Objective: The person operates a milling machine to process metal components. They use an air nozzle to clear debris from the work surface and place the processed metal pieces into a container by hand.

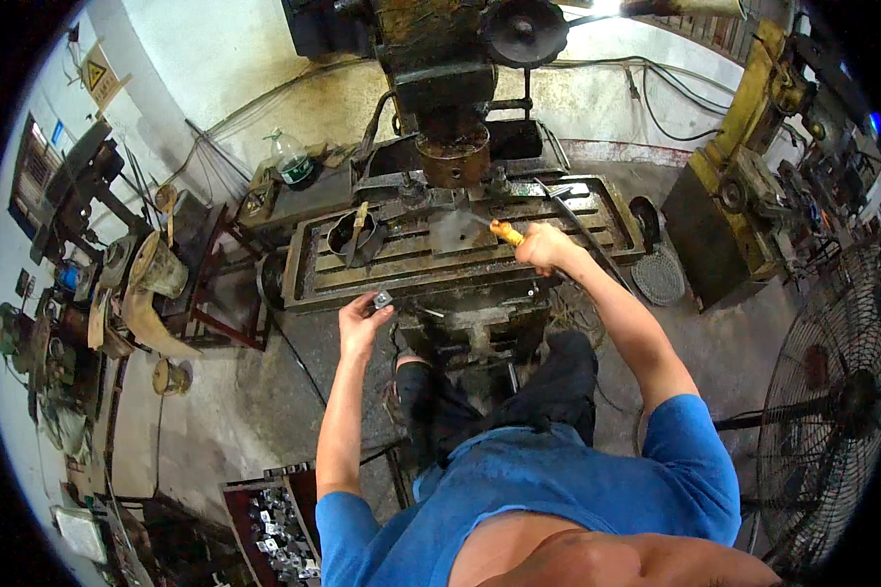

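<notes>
Between the fingertips of my left hand (357, 328) is a small grey metal block (383, 299), just off the near edge of the machine table. My right hand (548, 247) is wrapped round a yellow-orange air blow gun (506, 233) above the slotted milling machine table (411, 266). Its nozzle points left, toward a pale hazy patch in front of the round dark cutter head (453, 157). The haze blurs what lies behind it. On the table's left part rests a dark pan (355, 240) with a brush-like handle standing in it.
A long bar (582, 223) lies across the table's right side. At the lower left stands a bin (250, 514) holding many small metal parts. A large fan (822, 411) is at my right, a yellow-green machine (705, 215) beyond it. A bucket (162, 269) stands left.
</notes>
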Demonstrator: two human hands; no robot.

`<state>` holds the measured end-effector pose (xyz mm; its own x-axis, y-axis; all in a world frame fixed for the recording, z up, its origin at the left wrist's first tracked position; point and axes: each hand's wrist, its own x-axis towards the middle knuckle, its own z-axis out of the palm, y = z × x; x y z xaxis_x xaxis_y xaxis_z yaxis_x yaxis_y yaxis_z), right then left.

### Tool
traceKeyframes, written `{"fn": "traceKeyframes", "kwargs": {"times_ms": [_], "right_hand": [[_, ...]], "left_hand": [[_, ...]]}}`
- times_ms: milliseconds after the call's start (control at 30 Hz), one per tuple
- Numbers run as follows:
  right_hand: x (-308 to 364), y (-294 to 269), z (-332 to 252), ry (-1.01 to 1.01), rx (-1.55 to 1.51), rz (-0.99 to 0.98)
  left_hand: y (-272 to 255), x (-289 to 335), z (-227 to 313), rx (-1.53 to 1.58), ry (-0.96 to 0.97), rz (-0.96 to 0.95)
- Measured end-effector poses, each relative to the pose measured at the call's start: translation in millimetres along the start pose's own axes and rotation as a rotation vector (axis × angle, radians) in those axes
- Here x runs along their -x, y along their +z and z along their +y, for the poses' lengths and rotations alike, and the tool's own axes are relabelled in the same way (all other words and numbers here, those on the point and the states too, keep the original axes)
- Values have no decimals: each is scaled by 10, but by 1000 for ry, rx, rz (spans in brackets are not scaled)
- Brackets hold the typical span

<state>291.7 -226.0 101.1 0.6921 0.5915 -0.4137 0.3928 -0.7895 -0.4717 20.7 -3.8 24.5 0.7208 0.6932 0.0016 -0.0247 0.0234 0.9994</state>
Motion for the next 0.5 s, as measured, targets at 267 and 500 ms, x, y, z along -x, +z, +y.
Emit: {"fn": "traceKeyframes", "kwargs": {"times_ms": [267, 500], "right_hand": [[1065, 77, 58, -437, 289, 5], [711, -177, 384, -577, 58, 251]], "left_hand": [[693, -346, 124, 139, -96, -107], [1186, -1027, 156, -353, 104, -27]]}}
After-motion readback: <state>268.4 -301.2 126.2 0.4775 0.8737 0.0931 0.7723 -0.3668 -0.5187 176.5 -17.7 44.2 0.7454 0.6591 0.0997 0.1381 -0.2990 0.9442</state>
